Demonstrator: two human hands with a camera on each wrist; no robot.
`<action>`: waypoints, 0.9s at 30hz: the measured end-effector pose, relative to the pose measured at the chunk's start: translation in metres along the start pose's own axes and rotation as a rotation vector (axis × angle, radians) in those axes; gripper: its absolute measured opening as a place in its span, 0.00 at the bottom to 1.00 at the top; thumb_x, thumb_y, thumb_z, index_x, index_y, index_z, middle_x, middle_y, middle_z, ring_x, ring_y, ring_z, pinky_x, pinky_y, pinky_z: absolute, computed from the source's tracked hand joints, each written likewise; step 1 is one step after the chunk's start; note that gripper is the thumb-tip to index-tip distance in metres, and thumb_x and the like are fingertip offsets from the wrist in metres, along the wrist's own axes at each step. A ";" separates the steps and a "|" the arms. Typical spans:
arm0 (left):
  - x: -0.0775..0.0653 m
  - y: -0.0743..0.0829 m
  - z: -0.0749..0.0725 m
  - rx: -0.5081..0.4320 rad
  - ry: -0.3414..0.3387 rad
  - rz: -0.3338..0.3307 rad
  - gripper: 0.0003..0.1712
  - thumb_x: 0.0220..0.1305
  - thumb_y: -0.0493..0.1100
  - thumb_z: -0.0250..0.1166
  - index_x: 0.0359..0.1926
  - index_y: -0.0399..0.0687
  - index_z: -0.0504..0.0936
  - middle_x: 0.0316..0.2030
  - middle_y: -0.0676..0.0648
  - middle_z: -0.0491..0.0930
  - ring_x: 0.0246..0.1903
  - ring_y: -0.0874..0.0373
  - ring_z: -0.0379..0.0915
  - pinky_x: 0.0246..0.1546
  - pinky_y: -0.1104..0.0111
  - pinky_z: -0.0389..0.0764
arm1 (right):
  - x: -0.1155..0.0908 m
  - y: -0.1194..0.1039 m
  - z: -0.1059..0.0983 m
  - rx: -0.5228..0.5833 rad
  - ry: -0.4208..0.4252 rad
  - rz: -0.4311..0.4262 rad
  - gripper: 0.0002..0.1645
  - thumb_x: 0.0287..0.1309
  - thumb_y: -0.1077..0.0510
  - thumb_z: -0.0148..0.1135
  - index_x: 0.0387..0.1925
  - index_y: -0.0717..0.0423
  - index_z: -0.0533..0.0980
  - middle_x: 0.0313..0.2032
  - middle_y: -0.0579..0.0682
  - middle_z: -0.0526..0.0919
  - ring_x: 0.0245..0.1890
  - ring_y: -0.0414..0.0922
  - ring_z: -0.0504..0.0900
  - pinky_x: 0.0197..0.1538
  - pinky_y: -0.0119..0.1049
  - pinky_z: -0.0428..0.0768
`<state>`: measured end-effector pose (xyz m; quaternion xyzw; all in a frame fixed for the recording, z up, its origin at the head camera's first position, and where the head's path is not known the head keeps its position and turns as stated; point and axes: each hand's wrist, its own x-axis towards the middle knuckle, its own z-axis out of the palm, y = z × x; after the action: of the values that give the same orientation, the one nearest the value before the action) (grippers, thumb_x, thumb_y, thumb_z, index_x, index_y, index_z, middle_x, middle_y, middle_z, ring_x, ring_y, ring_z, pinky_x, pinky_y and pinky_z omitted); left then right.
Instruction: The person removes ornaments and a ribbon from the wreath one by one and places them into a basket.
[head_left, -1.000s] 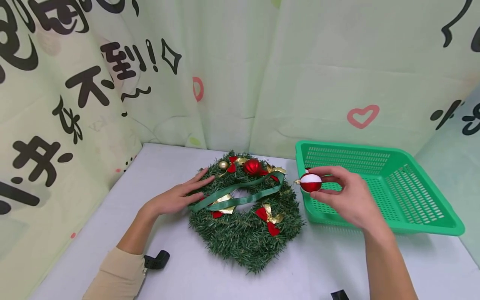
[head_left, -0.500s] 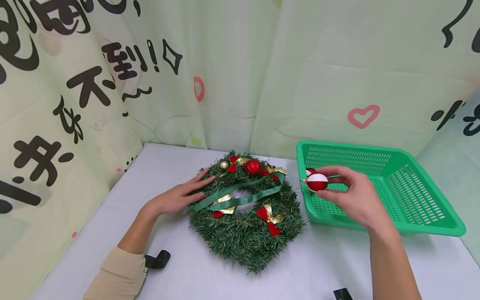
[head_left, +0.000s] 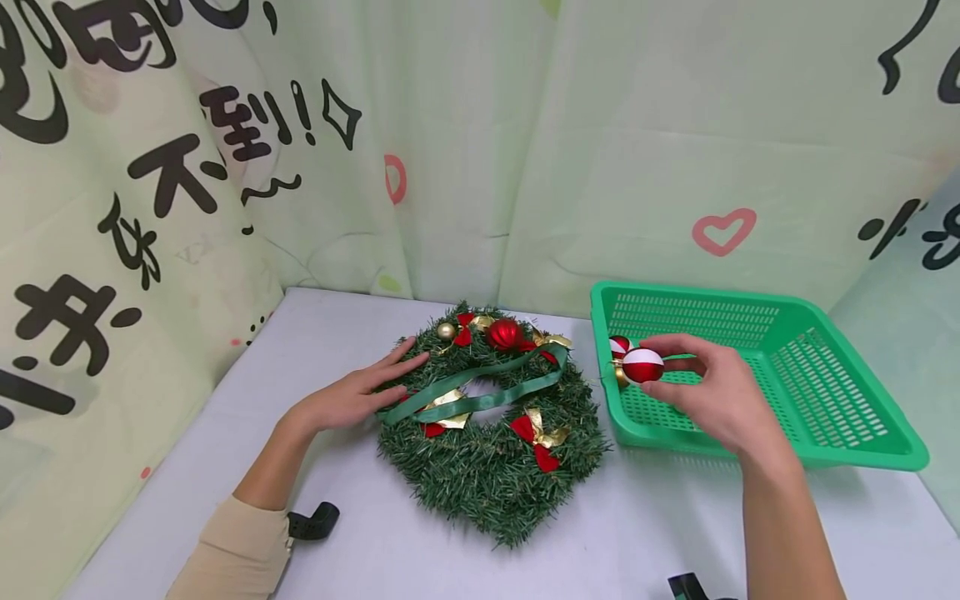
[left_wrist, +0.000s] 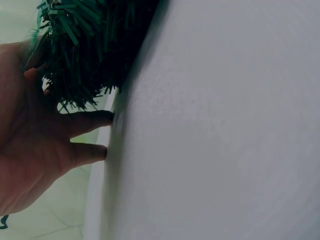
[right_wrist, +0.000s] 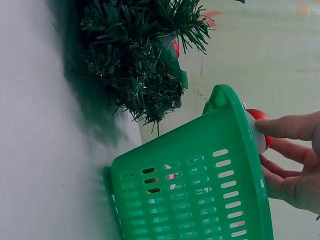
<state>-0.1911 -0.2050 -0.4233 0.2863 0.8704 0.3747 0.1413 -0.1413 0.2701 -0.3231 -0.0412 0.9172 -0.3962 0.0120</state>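
My right hand (head_left: 708,387) pinches a red-and-white Christmas bauble (head_left: 642,365) between thumb and fingers, over the left end of the green basket (head_left: 847,457). In the right wrist view the held bauble (right_wrist: 259,131) shows just beyond the basket's rim. Inside the basket, partly covered by it, are another red-and-white bauble (head_left: 618,344) and a gold ball (head_left: 621,377). With spread fingers, my left hand (head_left: 348,396) rests on the left edge of a green Christmas wreath (head_left: 480,475). Two of its fingertips reach down by the tabletop in the left wrist view.
On the wreath are red-and-gold bows (head_left: 542,433), a shiny red bauble (head_left: 504,334), a small gold ball (head_left: 446,331) and a loop of green ribbon (head_left: 517,385). The white table (head_left: 390,550) backs onto a printed curtain (head_left: 457,167).
My right hand has moved slightly right with the bauble, from the basket's left rim to inside its outline, uncovering the baubles there. My left hand and the wreath have stayed put.
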 end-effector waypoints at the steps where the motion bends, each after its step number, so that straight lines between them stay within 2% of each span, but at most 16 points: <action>1: 0.000 0.000 0.000 0.000 0.000 0.002 0.34 0.84 0.51 0.51 0.84 0.63 0.54 0.85 0.47 0.35 0.83 0.41 0.35 0.76 0.36 0.52 | 0.000 0.001 0.000 -0.005 0.002 0.005 0.30 0.63 0.47 0.75 0.65 0.43 0.78 0.59 0.57 0.81 0.63 0.57 0.74 0.41 0.36 0.84; 13: 0.000 -0.001 0.000 0.005 0.004 0.005 0.34 0.84 0.52 0.51 0.84 0.63 0.54 0.85 0.49 0.35 0.83 0.42 0.34 0.76 0.36 0.52 | 0.004 0.008 0.002 -0.121 0.027 0.032 0.32 0.63 0.50 0.74 0.66 0.50 0.77 0.57 0.63 0.82 0.60 0.63 0.77 0.39 0.39 0.82; 19: 0.000 -0.001 0.000 0.008 0.004 0.004 0.34 0.84 0.52 0.51 0.84 0.62 0.54 0.85 0.48 0.35 0.83 0.41 0.34 0.76 0.35 0.52 | 0.007 0.012 0.002 -0.173 -0.003 0.062 0.33 0.62 0.51 0.74 0.66 0.55 0.77 0.59 0.65 0.81 0.58 0.65 0.80 0.37 0.38 0.81; 27: 0.000 -0.002 0.000 0.006 0.001 0.003 0.34 0.84 0.51 0.51 0.84 0.63 0.53 0.85 0.50 0.35 0.83 0.41 0.34 0.76 0.35 0.51 | 0.008 0.016 0.004 -0.173 -0.028 0.094 0.33 0.61 0.51 0.74 0.65 0.58 0.77 0.60 0.67 0.80 0.56 0.65 0.81 0.37 0.38 0.81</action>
<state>-0.1915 -0.2058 -0.4245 0.2876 0.8712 0.3726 0.1394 -0.1499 0.2768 -0.3373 -0.0044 0.9485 -0.3142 0.0396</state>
